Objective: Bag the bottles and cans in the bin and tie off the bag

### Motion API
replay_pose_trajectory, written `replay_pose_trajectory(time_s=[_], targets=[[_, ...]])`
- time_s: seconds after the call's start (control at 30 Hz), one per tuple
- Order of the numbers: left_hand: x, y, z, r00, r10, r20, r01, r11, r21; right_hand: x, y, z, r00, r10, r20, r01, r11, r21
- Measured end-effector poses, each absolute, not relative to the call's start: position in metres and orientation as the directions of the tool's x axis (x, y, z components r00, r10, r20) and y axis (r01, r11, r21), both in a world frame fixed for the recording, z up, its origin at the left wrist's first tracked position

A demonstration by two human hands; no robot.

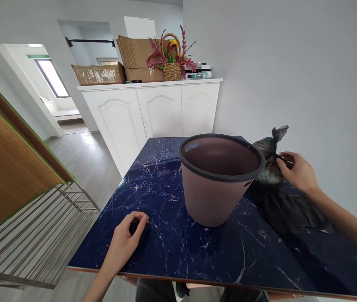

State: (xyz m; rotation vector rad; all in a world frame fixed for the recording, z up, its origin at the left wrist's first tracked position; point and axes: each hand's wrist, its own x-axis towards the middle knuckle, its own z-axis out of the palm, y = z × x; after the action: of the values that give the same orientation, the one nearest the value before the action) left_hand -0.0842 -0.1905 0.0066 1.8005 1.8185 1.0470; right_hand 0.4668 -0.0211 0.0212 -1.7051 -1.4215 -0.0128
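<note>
A pink plastic bin (211, 191) with a dark grey rim stands empty on the dark blue marble table (172, 251). To its right lies a tied black rubbish bag (287, 205). My right hand (296, 172) is closed on the bag's knotted neck, just beside the bin's rim. My left hand (126, 239) rests on the table at the front left of the bin, fingers curled round a small dark object that I cannot make out.
A metal wire rack (40, 239) and a wooden panel (5, 167) stand to the left of the table. Behind is a white cabinet (153, 111) bearing cardboard boxes, a flower basket (172, 63) and a bottle. A grey wall runs along the right.
</note>
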Motion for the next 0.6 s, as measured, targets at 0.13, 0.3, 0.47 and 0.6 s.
replay_pose_trajectory(time_s=[0.13, 0.3, 0.47, 0.6], targets=[[-0.085, -0.19, 0.003, -0.122, 0.962, 0.246, 0.693, -0.095, 0.715, 0.444, -0.075, 0.014, 0.262, 0.737, 0.623, 0.85, 0.129, -0.511], [-0.085, -0.19, 0.002, -0.134, 0.959, 0.248, 0.702, -0.085, 0.707, 0.393, -0.145, -0.018, 0.101, 0.901, 0.423, 0.654, 0.26, -0.71], [-0.085, -0.192, 0.002, -0.125, 0.963, 0.241, 0.7, -0.087, 0.709, 0.35, -0.176, -0.045, -0.035, 0.967, 0.252, 0.485, 0.237, -0.842], [-0.086, -0.194, 0.004, -0.127, 0.965, 0.229, 0.696, -0.078, 0.714, 0.341, -0.184, -0.047, -0.078, 0.97, 0.232, 0.538, 0.237, -0.809]])
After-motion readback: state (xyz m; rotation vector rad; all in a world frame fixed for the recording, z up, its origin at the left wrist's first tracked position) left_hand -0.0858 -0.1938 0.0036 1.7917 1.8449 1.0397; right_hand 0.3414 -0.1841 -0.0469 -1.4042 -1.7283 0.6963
